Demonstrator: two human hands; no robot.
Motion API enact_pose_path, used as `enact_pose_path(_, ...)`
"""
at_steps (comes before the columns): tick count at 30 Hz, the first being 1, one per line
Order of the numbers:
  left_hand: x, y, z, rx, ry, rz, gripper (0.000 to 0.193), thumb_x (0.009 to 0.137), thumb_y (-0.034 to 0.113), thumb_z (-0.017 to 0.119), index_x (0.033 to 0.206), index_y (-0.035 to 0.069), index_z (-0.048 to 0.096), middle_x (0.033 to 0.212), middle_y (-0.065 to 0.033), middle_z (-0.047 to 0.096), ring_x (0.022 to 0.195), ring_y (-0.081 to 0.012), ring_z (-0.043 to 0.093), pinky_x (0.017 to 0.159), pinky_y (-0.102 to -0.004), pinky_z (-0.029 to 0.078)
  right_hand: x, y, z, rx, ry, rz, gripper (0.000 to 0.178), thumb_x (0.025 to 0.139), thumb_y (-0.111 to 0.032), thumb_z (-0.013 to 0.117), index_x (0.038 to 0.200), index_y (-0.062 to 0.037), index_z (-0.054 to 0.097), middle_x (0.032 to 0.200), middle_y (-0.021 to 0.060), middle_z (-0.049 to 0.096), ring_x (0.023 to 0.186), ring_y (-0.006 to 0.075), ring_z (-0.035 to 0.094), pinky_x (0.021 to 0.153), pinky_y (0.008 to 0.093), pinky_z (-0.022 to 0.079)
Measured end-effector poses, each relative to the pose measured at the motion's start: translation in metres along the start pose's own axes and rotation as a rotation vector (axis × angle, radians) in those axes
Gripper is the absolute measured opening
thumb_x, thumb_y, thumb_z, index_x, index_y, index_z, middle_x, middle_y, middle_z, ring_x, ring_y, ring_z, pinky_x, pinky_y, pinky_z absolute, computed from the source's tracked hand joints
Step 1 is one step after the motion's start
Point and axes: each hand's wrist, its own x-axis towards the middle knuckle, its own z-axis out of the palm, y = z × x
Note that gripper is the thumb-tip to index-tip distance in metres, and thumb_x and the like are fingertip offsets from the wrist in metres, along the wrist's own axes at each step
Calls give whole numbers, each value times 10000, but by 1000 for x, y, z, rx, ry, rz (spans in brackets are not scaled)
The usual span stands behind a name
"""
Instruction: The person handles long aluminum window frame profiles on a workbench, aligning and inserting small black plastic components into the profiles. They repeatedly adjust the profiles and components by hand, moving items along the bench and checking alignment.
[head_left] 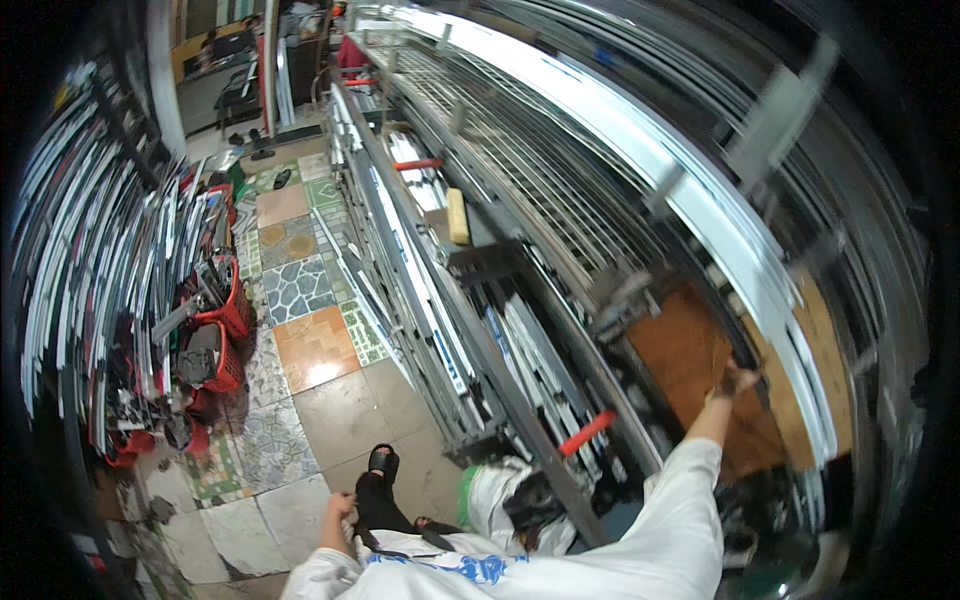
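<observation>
My right arm, in a white sleeve, stretches forward to the long metal rack at the right. The right hand [738,381] is closed around the lower part of a dark long bar [722,322], though its fingers are slightly blurred. Beside that bar lie long white metal profiles [752,245], running away along the rack. Under the hand are a reddish-brown board [690,350] and a lighter wooden board [825,340]. Down at my side, close to my dark trouser leg, the left hand [342,504] hangs with curled fingers and nothing visible in it.
A lower rack [520,380] with red-capped arms [587,433] holds many profiles between me and the boards. A yellow block [458,216] sits on it. Stacked profiles [110,260] and red baskets [228,360] line the left wall. A tiled aisle [315,345] leads to a doorway.
</observation>
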Motion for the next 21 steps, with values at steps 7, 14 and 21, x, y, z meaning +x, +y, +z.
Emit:
enact_pose_path(7,77,64,-139,13,-3,-101,440,937,332,582,1101,-59,702,961,-208,739,819,-281,737,680,-403,585,13,-27,25,-31,-20,46,551,878,-394,654,1250,8,598,1158,154,669,1041,339,640,934,499,516)
enact_pose_path(14,142,296,-191,-236,-11,380,391,1000,359,581,1073,-14,672,860,-83,698,654,-174,624,597,-342,516,-25,-186,11,402,1042,282,259,967,-126,482,1038,33,674,1084,143,707,1052,287,645,1028,472,465)
enact_pose_path(21,25,688,-119,-714,-532,1146,458,1025,410,541,1246,14,603,968,-23,609,863,-127,560,789,-285,442,-125,-362,95,-57,772,260,132,937,-67,581,1012,11,657,1060,146,677,1025,292,620,1012,437,464)
